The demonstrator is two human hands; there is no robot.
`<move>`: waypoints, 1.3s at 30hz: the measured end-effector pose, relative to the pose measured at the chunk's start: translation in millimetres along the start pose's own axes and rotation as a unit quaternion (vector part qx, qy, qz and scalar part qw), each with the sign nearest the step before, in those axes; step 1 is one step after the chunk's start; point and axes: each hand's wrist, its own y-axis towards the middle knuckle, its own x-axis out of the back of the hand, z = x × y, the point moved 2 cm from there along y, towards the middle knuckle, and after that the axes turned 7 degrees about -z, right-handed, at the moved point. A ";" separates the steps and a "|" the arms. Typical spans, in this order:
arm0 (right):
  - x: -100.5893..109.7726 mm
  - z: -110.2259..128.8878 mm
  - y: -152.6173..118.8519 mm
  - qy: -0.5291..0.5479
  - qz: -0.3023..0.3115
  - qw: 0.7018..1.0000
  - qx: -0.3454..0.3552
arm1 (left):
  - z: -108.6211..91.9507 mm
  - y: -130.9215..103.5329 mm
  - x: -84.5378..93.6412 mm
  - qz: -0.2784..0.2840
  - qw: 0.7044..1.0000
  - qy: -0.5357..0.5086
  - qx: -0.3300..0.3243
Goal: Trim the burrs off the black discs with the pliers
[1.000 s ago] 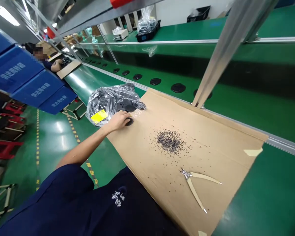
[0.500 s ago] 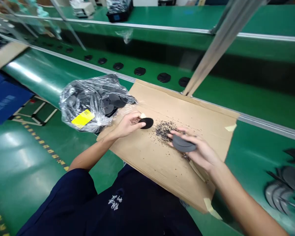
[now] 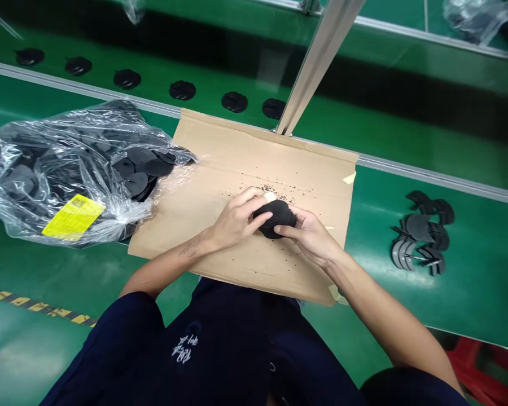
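Observation:
Over the cardboard sheet (image 3: pixel 220 146), my left hand (image 3: pixel 240 219) and my right hand (image 3: pixel 313 237) are brought together around a dark round foam-like disc (image 3: pixel 277 217). Both thumbs press on its upper face while the fingers go behind it. Whether one disc or several are in the grip I cannot tell. A pale cover (image 3: pixel 270 197) sits on a fingertip of my left hand. Small black crumbs (image 3: pixel 294 188) lie scattered on the cardboard behind and around the hands.
Left of the cardboard lies a clear plastic bag (image 3: pixel 80 163) full of black discs, with a yellow label (image 3: pixel 74 216). Cut black pieces (image 3: pixel 421 231) lie on the green bench to the right. Several black discs (image 3: pixel 182 90) line the green strip behind, near a metal post (image 3: pixel 317 62).
My hands have come together, and the dark disc is now between them. My right hand has turned its piece over toward the left. The view has swung to the right.

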 end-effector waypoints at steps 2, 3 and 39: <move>-0.5 -2.5 -1.6 0.003 -0.020 1.000 0.006 | -1.8 -3.1 -1.3 -0.008 1.000 0.012 -0.006; -0.9 -3.7 -2.0 -0.003 -0.029 0.999 0.014 | -2.6 -4.6 -1.9 -0.010 1.000 0.016 -0.007; 13.3 -8.4 -31.9 -0.187 -0.143 0.900 0.367 | -22.6 -7.1 -6.1 -0.038 0.995 -0.093 -0.018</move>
